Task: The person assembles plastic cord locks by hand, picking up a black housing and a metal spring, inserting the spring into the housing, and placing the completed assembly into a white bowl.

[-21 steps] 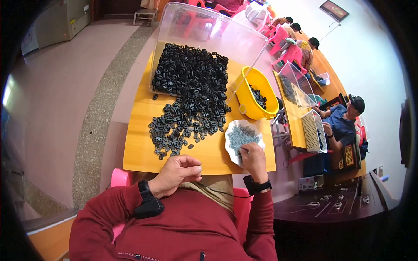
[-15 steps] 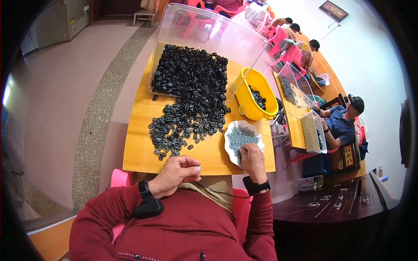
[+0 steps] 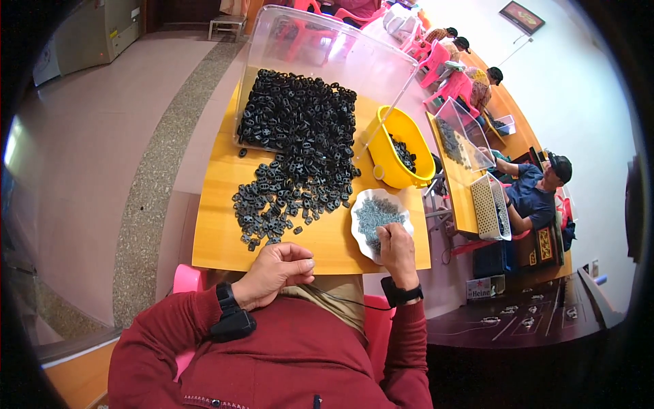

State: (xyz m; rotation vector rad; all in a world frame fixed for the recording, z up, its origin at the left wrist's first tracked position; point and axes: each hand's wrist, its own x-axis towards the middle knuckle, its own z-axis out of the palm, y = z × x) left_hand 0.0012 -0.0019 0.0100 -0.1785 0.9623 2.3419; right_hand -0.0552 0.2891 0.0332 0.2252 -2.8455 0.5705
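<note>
My left hand (image 3: 278, 269) is at the table's front edge, thumb and fingers curled together in a pinch; whatever may be between the fingertips is too small to make out. At the right rim of a white scalloped bowl (image 3: 362, 247), my right hand (image 3: 398, 251) has its thumb and forefinger pinched over small grey-blue metal pieces (image 3: 376, 214). What these fingertips hold is hidden. Beyond my left hand, loose black plastic parts with holes (image 3: 272, 208) spread across the table, spilling from a heap (image 3: 300, 116) in a clear plastic bin (image 3: 327, 41) tipped on its side.
A yellow tub (image 3: 402, 178) with some black parts stands behind the bowl on the wooden table (image 3: 218, 232). To the right, a co-worker in a dark cap (image 3: 531, 194) sits at another table beside a perforated white basket (image 3: 485, 211). Other people and pink chairs are farther back.
My right hand has shifted very slightly right at the bowl. My left hand has not visibly moved. The co-worker at right has reached an arm toward the clear bin on that table.
</note>
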